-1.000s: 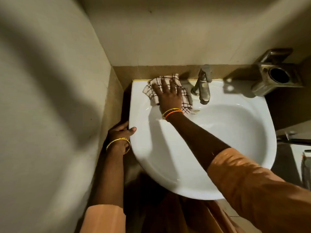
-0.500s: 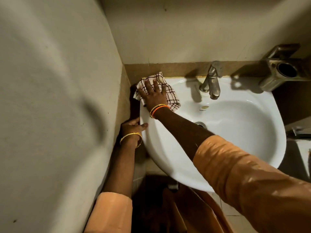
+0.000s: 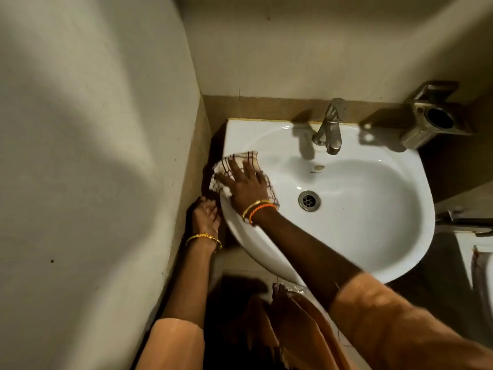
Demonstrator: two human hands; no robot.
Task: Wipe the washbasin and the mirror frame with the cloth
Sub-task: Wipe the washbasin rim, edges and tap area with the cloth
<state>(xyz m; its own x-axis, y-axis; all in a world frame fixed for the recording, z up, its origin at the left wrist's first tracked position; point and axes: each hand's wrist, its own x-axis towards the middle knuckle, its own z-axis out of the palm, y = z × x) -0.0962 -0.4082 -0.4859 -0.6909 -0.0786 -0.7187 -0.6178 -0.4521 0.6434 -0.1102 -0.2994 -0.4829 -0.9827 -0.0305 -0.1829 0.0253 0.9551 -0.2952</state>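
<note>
Head view. Checked cloth (image 3: 241,170) spread flat on left rim of white washbasin (image 3: 373,231), partly overhanging outer edge toward side wall (image 3: 93,156). Right hand (image 3: 246,186) pressed on top of cloth, grip wide: fingers straight and splayed, palm down, nothing curled round the fabric. Left hand (image 3: 206,212) low against basin's left outer edge, just below the cloth; fingers lightly bent against the rim, grip on the edge not clear enough to call. Tap (image 3: 329,129) at back centre, drain (image 3: 309,200) in bowl, metal holder (image 3: 432,118) on wall at back right. Mirror frame not in view.

Assessment of step in hand: rim wipe, left side, 1 of 2 surfaces named in the task.

Recommended practice:
- Keep palm flat and pressure even; bunched cloth likely to skip patches.
- Work along the rim curve in overlapping passes, then down into the bowl toward the drain.
- Gather overhanging part back under the palm to stop it dragging on the wall.
- Use left hand purely as a brace on the edge.
- Tap base and back ledge judged to need attention; no passes visible there.
</note>
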